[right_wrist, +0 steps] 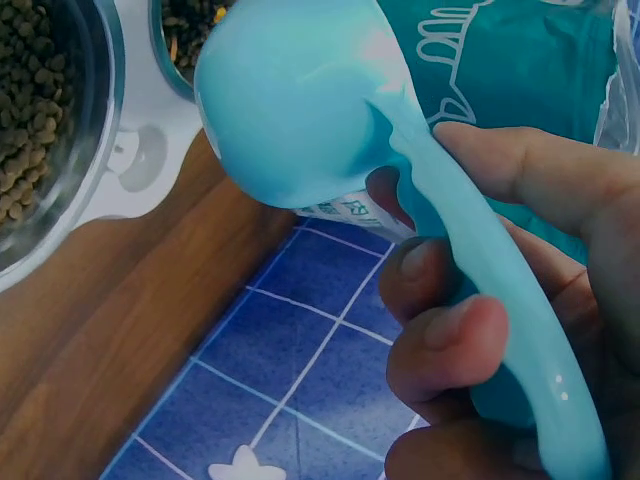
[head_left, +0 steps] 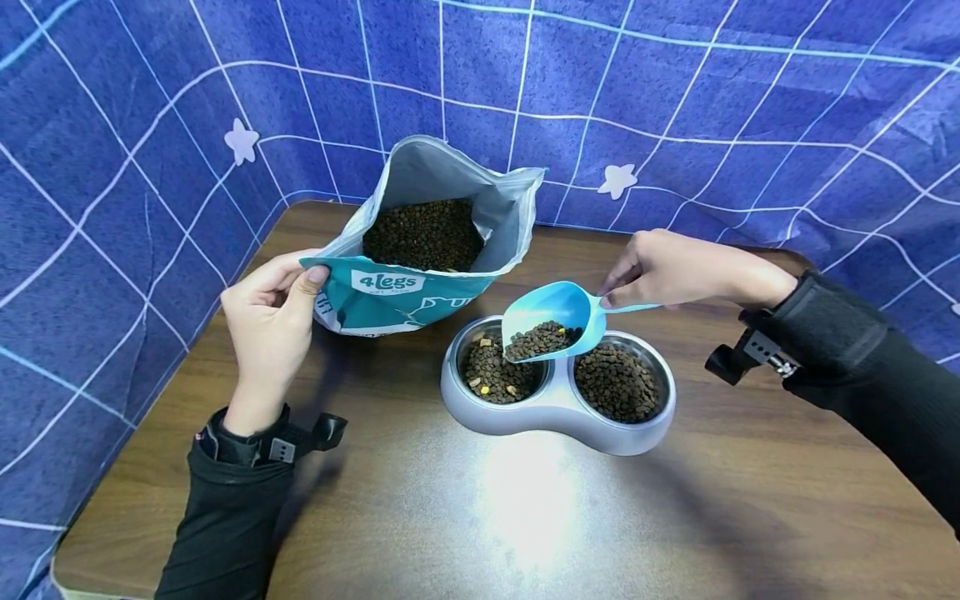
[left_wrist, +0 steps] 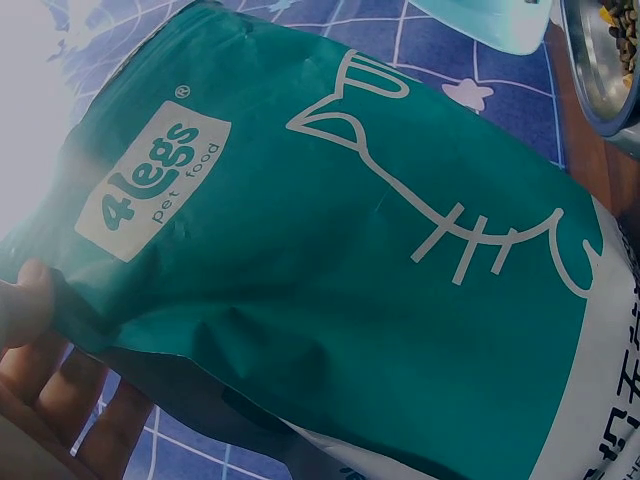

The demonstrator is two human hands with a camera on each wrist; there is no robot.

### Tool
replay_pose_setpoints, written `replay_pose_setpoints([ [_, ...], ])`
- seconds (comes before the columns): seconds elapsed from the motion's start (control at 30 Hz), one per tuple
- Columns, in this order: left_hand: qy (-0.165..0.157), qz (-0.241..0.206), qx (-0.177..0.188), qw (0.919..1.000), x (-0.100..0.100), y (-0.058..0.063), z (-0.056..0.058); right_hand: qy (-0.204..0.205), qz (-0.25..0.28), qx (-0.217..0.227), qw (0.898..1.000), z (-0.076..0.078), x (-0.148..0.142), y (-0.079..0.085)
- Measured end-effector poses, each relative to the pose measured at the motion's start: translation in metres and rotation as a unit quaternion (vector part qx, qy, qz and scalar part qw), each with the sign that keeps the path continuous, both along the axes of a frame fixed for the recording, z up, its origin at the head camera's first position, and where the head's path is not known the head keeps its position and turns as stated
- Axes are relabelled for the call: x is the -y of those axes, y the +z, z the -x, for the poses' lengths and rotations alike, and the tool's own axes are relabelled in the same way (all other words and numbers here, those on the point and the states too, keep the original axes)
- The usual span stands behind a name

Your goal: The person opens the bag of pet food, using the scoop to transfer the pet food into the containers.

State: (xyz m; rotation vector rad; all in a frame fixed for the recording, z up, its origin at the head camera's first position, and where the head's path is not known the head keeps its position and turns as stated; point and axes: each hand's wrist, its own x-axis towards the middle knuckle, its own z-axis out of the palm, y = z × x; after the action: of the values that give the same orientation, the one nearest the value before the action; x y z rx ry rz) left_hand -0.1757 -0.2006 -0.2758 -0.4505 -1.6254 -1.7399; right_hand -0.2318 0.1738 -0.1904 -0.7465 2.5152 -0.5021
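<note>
My left hand [head_left: 272, 325] pinches the top left corner of a teal pet food bag [left_wrist: 300, 330], thumb in front and fingers behind. The bag gapes wide and shows brown kibble [head_left: 427, 233] inside. With my right hand [head_left: 660, 268] I grip the handle of a light blue scoop [right_wrist: 300, 90], fingers curled round it. Some kibble lies in the scoop, which tilts with its lip over the left bowl of a grey double feeder [head_left: 555, 414]. Kibble with a few yellow and tan bits fills the left bowl [head_left: 491, 371]; plain brown kibble fills the right bowl [head_left: 618, 383].
The feeder and bag stand on a brown wooden table [head_left: 390, 492]. Behind and to the left hangs a blue cloth [head_left: 585, 67] with a white grid and pale stars. The bag stands close to the feeder's left back side.
</note>
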Motion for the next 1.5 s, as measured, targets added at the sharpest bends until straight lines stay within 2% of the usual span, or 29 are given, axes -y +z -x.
replay_pose_setpoints([
  [0.27,0.003,-0.007,-0.001,1.0,0.0,-0.001,-0.001,0.034,-0.015,-0.018,0.999,0.002,0.009,0.002],
  [0.67,-0.004,-0.01,-0.007,0.9999,-0.001,-0.001,-0.002,0.056,-0.057,-0.067,0.995,-0.001,0.026,0.007],
  [0.83,-0.001,-0.011,-0.005,0.9999,-0.001,-0.002,-0.002,0.074,-0.076,-0.098,0.99,-0.002,0.032,0.011],
  [1.17,-0.001,-0.01,-0.001,0.9999,-0.001,-0.003,-0.001,0.05,-0.133,-0.143,0.979,-0.009,0.043,0.02],
  [1.5,0.001,-0.009,-0.002,1.0,0.0,-0.004,0.0,0.06,-0.173,-0.209,0.961,-0.022,0.055,0.024],
])
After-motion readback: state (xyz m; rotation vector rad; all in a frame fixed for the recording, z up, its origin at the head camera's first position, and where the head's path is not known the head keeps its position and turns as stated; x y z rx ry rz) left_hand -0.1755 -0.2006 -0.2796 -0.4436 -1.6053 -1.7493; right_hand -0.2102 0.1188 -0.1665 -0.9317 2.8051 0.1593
